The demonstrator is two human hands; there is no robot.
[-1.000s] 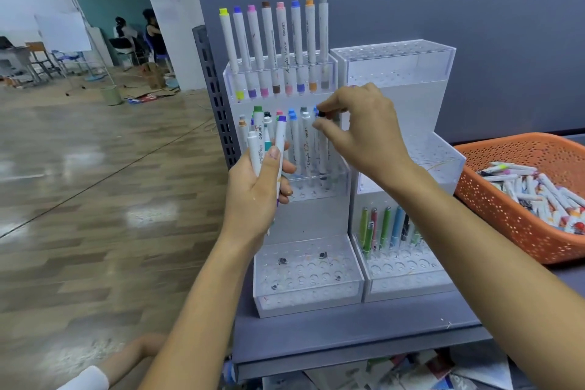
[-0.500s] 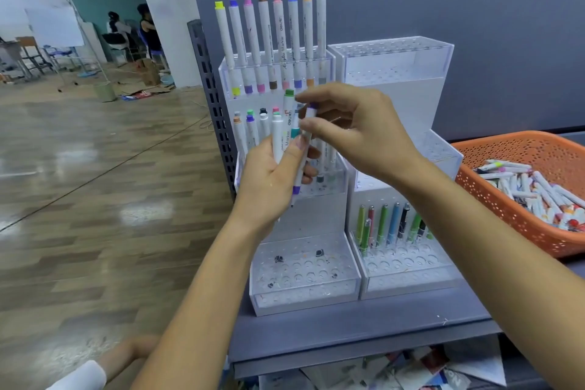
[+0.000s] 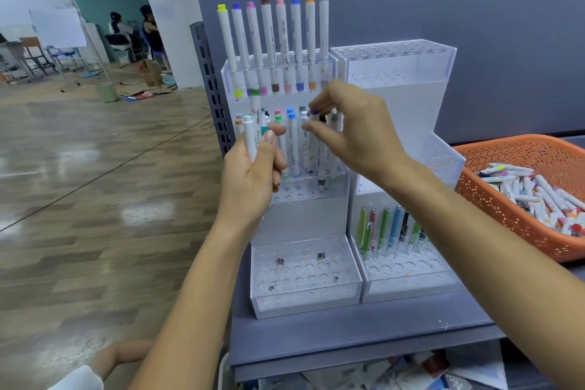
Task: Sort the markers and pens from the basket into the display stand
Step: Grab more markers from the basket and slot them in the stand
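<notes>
Two clear acrylic display stands sit side by side on a grey shelf; the left stand (image 3: 304, 282) holds a top row of white markers (image 3: 281, 41) with coloured caps and a middle row, partly hidden by my hands. My left hand (image 3: 253, 177) grips a bunch of white markers (image 3: 253, 130) upright in front of the middle tier. My right hand (image 3: 354, 133) pinches a purple-capped marker (image 3: 314, 123) by its top, standing among the middle-row markers. The right stand (image 3: 408, 275) holds several coloured pens (image 3: 384, 228) in its bottom tier. The orange basket (image 3: 506, 199) at right holds many markers.
A grey partition panel (image 3: 443, 3) rises behind the stands. Papers lie on the shelf below. Left of the shelf is open wooden floor (image 3: 79, 184), with people, a whiteboard and boxes far back. A knee shows at the bottom left.
My right hand took the purple-capped marker from the bunch in my left hand and carried it right to the middle row. My left hand lowered slightly with the remaining markers.
</notes>
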